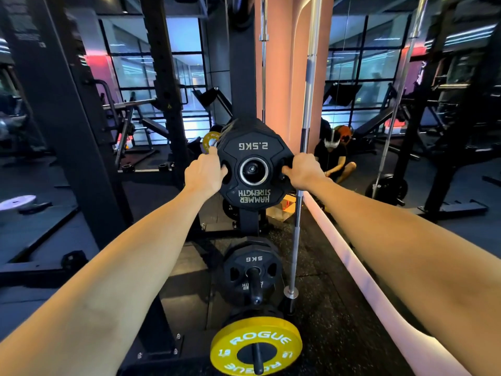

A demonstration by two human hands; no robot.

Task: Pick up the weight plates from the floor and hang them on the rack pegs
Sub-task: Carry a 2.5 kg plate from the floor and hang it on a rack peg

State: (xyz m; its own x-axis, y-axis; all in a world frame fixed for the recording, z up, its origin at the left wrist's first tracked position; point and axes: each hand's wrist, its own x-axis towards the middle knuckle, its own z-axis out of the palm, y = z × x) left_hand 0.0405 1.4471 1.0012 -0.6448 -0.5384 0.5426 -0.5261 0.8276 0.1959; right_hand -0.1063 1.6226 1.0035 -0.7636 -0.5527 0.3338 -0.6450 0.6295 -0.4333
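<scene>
1. Hands, two: left hand (205, 172) and right hand (301, 170) are gripping one 2.5KG plate (254, 169) by its side slots, on the rack's upper peg (254, 171).
2. Plates below that peg: one 5KG plate (250, 270) and one yellow plate (256, 346) are hanging on two lower pegs.

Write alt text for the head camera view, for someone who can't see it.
Both hands, left hand and right hand, grip a black 2.5 kg plate on an upper rack peg. Below hang a 5 kg plate and a yellow plate.

Two hands: left hand (204, 173) at nine o'clock and right hand (303, 170) at three o'clock of the 2.5KG plate (254, 147). One 5KG plate (253, 260), one yellow Rogue plate (256, 346), three upright barbells (306, 109).
</scene>
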